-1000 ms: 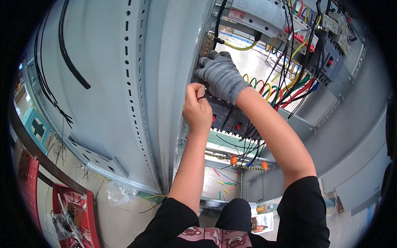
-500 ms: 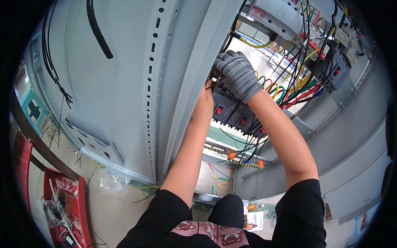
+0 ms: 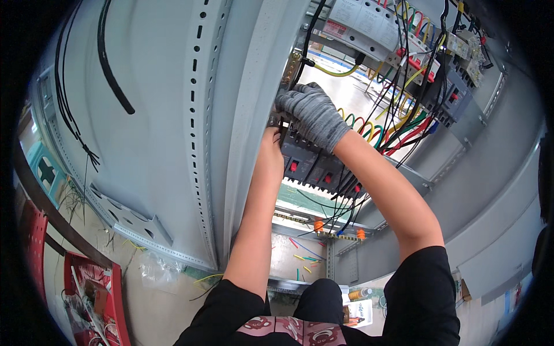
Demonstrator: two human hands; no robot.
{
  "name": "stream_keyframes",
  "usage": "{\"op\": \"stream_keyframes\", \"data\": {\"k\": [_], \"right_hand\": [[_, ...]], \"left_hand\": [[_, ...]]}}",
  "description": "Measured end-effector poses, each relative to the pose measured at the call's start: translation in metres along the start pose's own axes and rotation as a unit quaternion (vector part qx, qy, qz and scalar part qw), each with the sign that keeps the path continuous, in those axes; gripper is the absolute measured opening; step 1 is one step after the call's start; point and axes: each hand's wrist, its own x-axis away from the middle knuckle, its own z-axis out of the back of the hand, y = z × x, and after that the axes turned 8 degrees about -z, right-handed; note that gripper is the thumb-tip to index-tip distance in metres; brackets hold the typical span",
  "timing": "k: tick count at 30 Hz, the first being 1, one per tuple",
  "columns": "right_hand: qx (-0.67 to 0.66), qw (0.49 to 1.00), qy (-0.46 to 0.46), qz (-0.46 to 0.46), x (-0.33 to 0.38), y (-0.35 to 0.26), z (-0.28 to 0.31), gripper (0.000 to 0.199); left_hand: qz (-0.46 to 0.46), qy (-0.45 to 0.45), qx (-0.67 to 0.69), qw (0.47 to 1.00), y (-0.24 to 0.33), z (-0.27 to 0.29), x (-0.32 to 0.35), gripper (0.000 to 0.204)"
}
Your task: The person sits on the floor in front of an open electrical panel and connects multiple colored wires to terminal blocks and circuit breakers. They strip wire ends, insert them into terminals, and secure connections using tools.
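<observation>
So my bare left hand (image 3: 270, 151) is pinching a thin black wire (image 3: 281, 131) that runs up toward 12 o'clock, gloved right hand (image 3: 309, 112) curled over just at 1 o'clock against the black breakers (image 3: 314, 164), can't tell its grip.

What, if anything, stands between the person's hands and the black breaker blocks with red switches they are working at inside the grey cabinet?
Nothing visible does. The bare left hand and the grey-gloved right hand both already rest at the top of the black breaker blocks with red switches, beside the grey perforated metal upright. Loose black wires hang lower down, clear of both hands.
</observation>
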Motion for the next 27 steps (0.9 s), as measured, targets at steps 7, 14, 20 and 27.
{"op": "stream_keyframes", "data": {"k": [7,14,20,27], "right_hand": [[-0.052,0.998,0.013,-0.036,0.009,0.000,0.003,0.015],[-0.050,0.941,0.149,-0.299,0.014,0.023,-0.012,0.033],[0.088,0.935,0.065,-0.338,-0.027,-0.007,-0.001,0.010],[0.146,0.969,-0.008,-0.199,-0.004,-0.012,0.016,0.020]], "left_hand": [[0.080,0.005,0.154,0.985,-0.032,-0.007,0.033,0.016],[0.044,0.066,0.082,0.993,-0.035,-0.016,0.037,0.015],[-0.009,0.092,0.049,0.994,-0.054,-0.023,0.043,0.015],[0.027,0.036,0.043,0.998,-0.054,-0.015,0.037,0.015]]}}
